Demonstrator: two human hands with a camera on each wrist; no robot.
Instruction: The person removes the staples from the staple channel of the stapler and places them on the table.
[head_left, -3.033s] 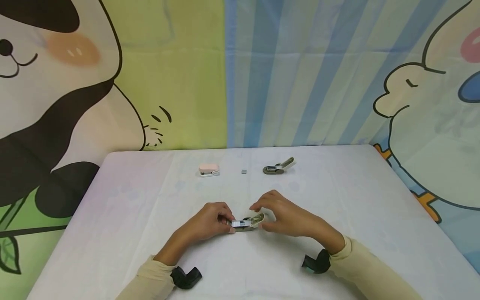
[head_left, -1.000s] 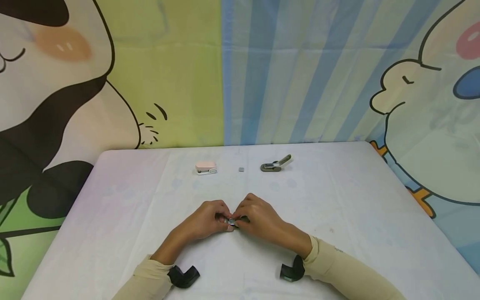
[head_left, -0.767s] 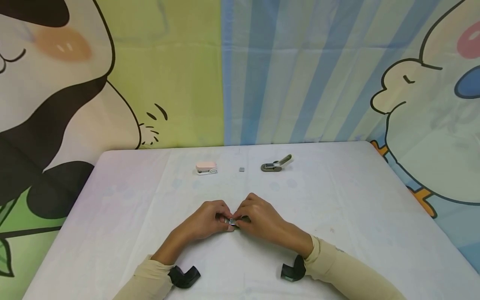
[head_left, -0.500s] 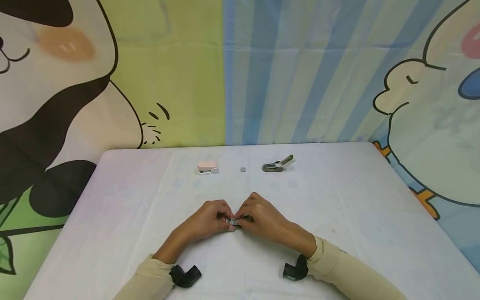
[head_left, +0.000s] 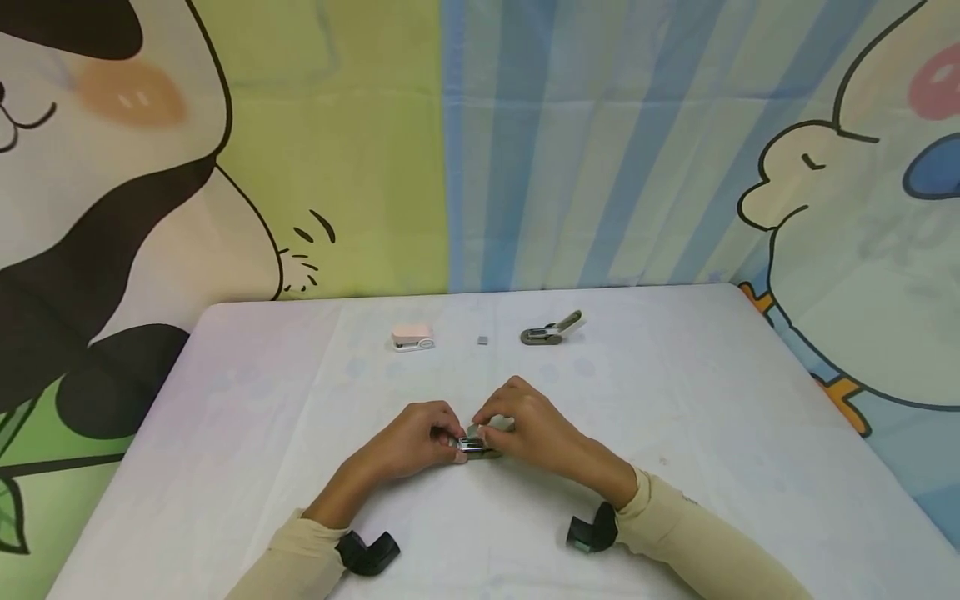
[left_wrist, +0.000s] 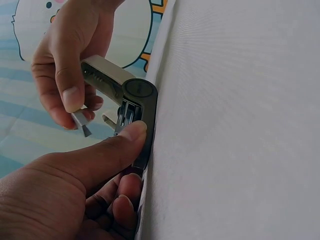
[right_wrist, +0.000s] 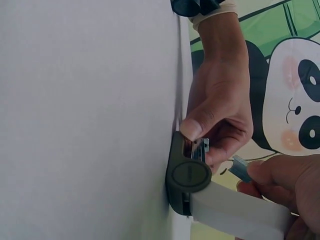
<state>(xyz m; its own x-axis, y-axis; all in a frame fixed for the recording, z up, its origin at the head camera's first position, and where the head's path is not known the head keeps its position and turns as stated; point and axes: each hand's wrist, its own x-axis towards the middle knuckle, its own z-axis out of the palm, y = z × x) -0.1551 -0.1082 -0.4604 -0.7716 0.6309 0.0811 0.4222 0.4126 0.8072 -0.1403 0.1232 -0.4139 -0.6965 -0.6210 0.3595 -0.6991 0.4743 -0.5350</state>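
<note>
A grey-green stapler (head_left: 480, 455) lies on the table with its pale handle (right_wrist: 235, 210) swung up and its staple channel showing. My left hand (head_left: 420, 437) holds the stapler's front end, thumb (left_wrist: 132, 132) on the near side of the channel and fingers curled on the other. Between the thumb and fingers of my right hand (head_left: 540, 429) is a short strip of staples (right_wrist: 240, 169). In the left wrist view, this staple strip (left_wrist: 82, 123) is apart from the channel, beside the raised handle.
Farther back on the white table (head_left: 300, 500) stand a pink stapler (head_left: 412, 337), a small grey block of staples (head_left: 482, 340) and another grey-green stapler (head_left: 550, 329) with its handle raised. Behind the table hangs a cartoon-printed curtain (head_left: 352, 150). Black wrist cameras (head_left: 367, 554) are on both wrists.
My right hand came in from the stapler's handle side to its channel, stayed there with fingertips close, and has now drawn back slightly with the staple strip pinched. My left hand kept its hold.
</note>
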